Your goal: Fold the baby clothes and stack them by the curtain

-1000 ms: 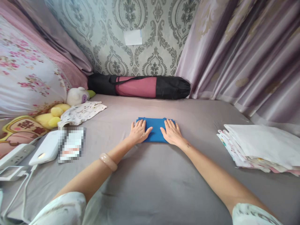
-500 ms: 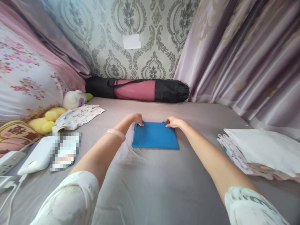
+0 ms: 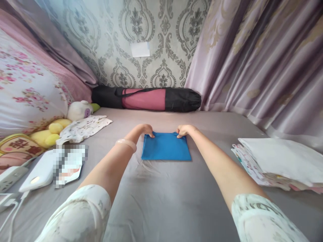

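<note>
A blue folded cloth lies flat on the grey bed sheet, roughly rectangular, in the middle of the head view. At its far left corner, my left hand is closed, thumb on top and the other fingers tucked behind the edge. My right hand pinches the far right corner in the same way. Small creases show in the fabric beside both thumbs. The fingertips under the cloth's far edge are hidden. A pale bangle circles my left forearm.
Behind the cloth, a rolled mat in a black and pink bag lies along the wall. A folded white cloth pile sits at right. Plush toys, a patterned cloth, a white power bank and a power strip are at left.
My hands stay at the two far corners, and the fabric under the thumbs is now more creased. The right hand has shifted slightly left; the camera view has tilted a little.
</note>
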